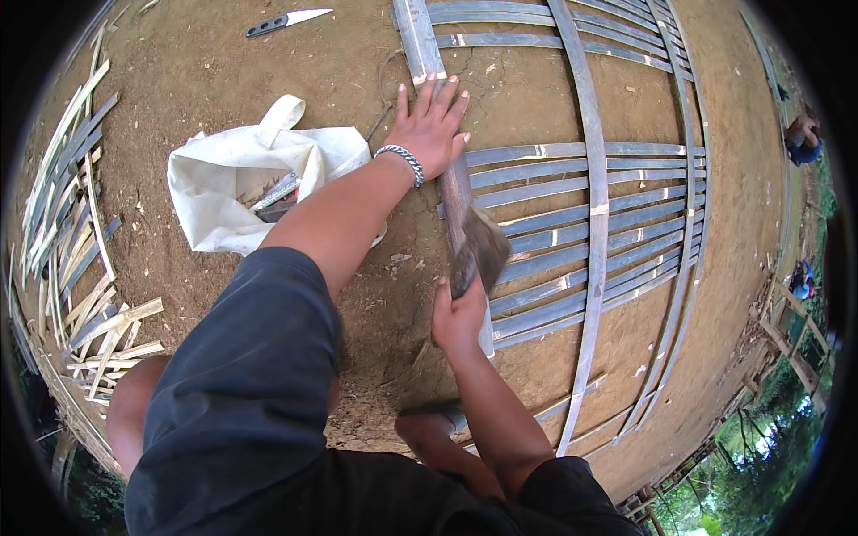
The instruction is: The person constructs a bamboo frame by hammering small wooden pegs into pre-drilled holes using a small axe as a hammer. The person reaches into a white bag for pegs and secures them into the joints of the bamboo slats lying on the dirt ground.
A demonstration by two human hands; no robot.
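My left hand [429,129], with a silver chain bracelet at the wrist, lies flat with fingers spread on a long grey strip [418,43]. The strip runs along the left edge of a lattice of flat split-bamboo slats [541,241]. Lower down, my right hand [460,322] is closed round a short, dark, broad-headed tool [485,248]. The tool's head is smeared by motion over the strip, so its exact kind is unclear. A brownish length of the strip [456,192] shows between the two hands.
Left of my left forearm sits a white cloth bag [210,192] with hand tools inside. A knife [288,21] lies on the dirt ground farther off. Split bamboo pieces [76,196] are piled at far left. Another person [803,138] is at far right.
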